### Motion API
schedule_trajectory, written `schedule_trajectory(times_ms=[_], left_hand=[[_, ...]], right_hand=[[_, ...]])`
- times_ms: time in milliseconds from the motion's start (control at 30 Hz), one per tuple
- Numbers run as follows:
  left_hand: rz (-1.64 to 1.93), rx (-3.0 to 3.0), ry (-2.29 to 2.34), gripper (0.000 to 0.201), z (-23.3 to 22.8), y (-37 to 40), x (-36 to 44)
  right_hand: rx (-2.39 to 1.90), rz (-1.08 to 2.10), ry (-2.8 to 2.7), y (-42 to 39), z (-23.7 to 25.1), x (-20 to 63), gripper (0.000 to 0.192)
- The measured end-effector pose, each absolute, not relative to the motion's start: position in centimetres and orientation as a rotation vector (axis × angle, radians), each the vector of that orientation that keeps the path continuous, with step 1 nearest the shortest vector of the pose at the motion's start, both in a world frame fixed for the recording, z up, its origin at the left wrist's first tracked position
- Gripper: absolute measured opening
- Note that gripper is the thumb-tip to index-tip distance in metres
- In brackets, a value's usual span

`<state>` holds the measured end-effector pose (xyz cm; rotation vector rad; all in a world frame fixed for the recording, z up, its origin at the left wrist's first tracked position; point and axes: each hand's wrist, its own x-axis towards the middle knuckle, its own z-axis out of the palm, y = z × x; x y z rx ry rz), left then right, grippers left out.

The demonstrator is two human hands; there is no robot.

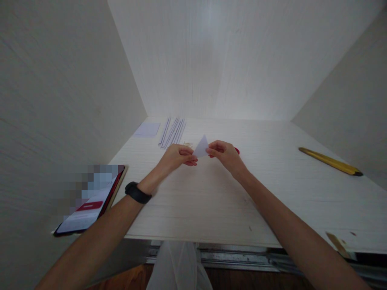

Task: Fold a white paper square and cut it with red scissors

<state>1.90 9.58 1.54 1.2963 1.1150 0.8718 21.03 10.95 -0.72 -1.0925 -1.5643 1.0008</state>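
A small white piece of paper [201, 148], triangular in outline, is held up between both hands above the white tabletop. My left hand [180, 155] pinches its lower left corner between thumb and fingers. At its right edge, my right hand [224, 154] grips the paper the same way. Behind the right hand a red object [237, 150] shows only in part, so its kind is hidden. Close beyond the left hand lie several small tan pieces [188, 144], too small to make out.
Several narrow white paper strips [173, 132] lie at the back left, beside flat white paper sheets [148, 129]. A tablet-like device [90, 205] rests at the left edge. On the right lies a long yellow object with a dark tip [329, 161]. White panels enclose the tabletop [193, 209].
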Motion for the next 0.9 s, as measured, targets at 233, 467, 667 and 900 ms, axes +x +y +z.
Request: schedule_trajectory(times_ms=[233, 467, 667, 900], left_hand=[[0.87, 1.278, 1.058, 0.019, 1.2, 9.7, 1.7], [0.891, 1.279, 0.928, 0.028, 0.9, 10.0, 1.1], [0.879, 1.244, 0.877, 0.026, 0.8, 10.0, 0.9], [0.853, 1.238, 0.855, 0.027, 1.0, 9.9, 1.0]], right_hand=[[-1.066, 1.044, -1.501, 10.7, -0.3, 21.1, 0.017], [-1.095, 1.114, -1.456, 10.4, 0.3, 21.2, 0.018], [-1.077, 1.147, -1.429, 10.1, 0.4, 21.1, 0.019], [-1.047, 1.209, -1.401, 10.0, 0.6, 21.2, 0.021]])
